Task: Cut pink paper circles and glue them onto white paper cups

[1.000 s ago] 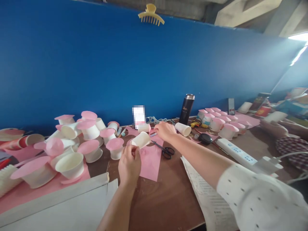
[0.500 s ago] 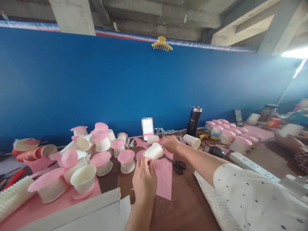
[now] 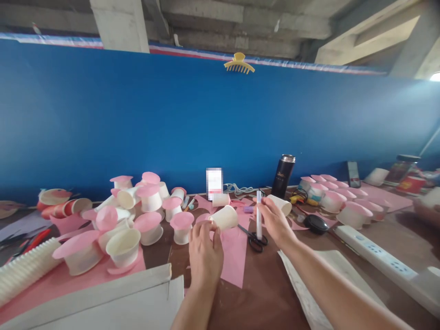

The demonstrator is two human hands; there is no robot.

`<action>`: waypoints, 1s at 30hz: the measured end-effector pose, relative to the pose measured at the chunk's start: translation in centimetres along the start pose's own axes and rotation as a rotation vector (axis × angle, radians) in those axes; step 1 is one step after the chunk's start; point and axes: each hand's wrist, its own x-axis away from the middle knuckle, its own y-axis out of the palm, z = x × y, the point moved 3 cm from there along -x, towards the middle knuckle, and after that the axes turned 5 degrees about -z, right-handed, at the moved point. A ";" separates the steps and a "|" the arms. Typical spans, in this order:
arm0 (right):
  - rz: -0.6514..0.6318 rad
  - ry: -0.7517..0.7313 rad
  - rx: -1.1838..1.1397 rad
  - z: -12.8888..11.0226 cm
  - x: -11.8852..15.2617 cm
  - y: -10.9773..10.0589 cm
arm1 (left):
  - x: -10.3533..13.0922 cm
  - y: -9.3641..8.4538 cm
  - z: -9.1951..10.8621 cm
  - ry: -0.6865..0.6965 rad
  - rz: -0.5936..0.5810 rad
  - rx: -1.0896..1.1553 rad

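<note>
My left hand [image 3: 205, 247] pinches a plain white paper cup [image 3: 225, 217] lying on its side, opening away to the right. In my right hand [image 3: 275, 217] a slim white pen-like tube [image 3: 259, 215] stands upright between thumb and fingers; its exact kind does not show. A small purple piece [image 3: 248, 209] lies by those fingertips, and I cannot tell whether they touch it. Beneath the tube is a pair of black-handled scissors [image 3: 256, 245]. Pink paper [image 3: 233, 256] lies under the cup, with another white cup [image 3: 220, 200] on its side behind.
On the left crowd several white cups topped with pink discs [image 3: 147, 224], beside a stack of nested cups [image 3: 27, 270]. A black flask [image 3: 283, 176], more pink-topped cups [image 3: 333, 201], a black mouse-like object [image 3: 315, 224] and a white power strip [image 3: 374, 252] are on the right.
My right hand has drawn back from behind the cup, toward the right, and now holds the white tube upright. My left hand keeps the cup. The view has turned slightly right.
</note>
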 end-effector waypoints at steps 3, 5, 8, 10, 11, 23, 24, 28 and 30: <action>-0.045 0.207 -0.199 2.0 1.9 0.6 | 0.1 0.0 0.0 0.033 -0.007 -0.010; -0.174 0.311 -0.283 2.7 2.8 1.1 | 0.1 0.1 0.0 0.061 -0.018 -0.011; -0.335 0.347 -0.253 3.0 3.3 1.5 | 0.2 0.2 0.1 0.091 -0.044 0.001; -0.357 0.298 -0.162 2.9 3.4 1.4 | 0.2 0.3 0.3 0.091 -0.071 0.010; -0.363 0.266 -0.117 2.9 3.4 1.4 | 0.3 0.3 0.4 0.088 -0.085 0.013; -0.338 0.412 -0.547 3.7 3.6 1.8 | 0.1 -0.2 0.9 -0.105 -0.089 0.140; -0.326 0.459 -0.630 3.7 3.6 1.8 | 0.2 0.0 0.7 -0.162 -0.122 0.171; -0.330 0.620 -0.859 3.5 4.0 2.3 | 0.7 1.5 0.0 -0.470 -0.379 0.420; -0.372 0.668 -0.898 3.5 4.4 2.8 | 1.0 2.2 -0.1 -0.654 -0.478 0.615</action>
